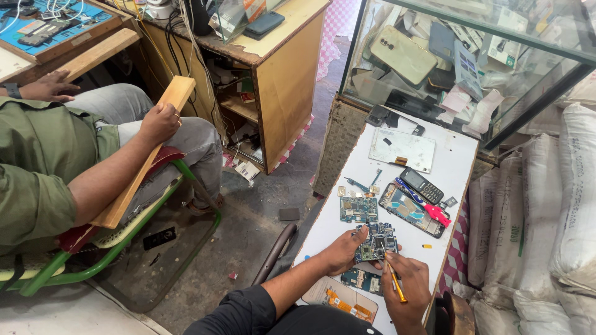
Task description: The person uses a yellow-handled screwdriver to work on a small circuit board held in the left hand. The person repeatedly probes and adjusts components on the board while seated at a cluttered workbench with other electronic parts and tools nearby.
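My left hand (343, 251) grips a blue-green phone circuit board (376, 242) just above the white tabletop (347, 180). My right hand (406, 285) holds a thin yellow-handled tool (395, 283), its tip at the board's lower edge. A second circuit board (358, 209) lies flat just beyond. Another board (363, 280) rests under my hands. To the right lies an opened phone body (410, 209) with a small red piece (438, 215) on it, and a black keypad phone (421, 185) beside it.
A white phone back panel (402, 149) lies farther up the table. A glass case (472, 56) full of phones stands behind. White sacks (552, 211) are stacked on the right. A person in a green shirt (37, 167) sits at left on a green-framed chair, holding a wooden plank (149, 149).
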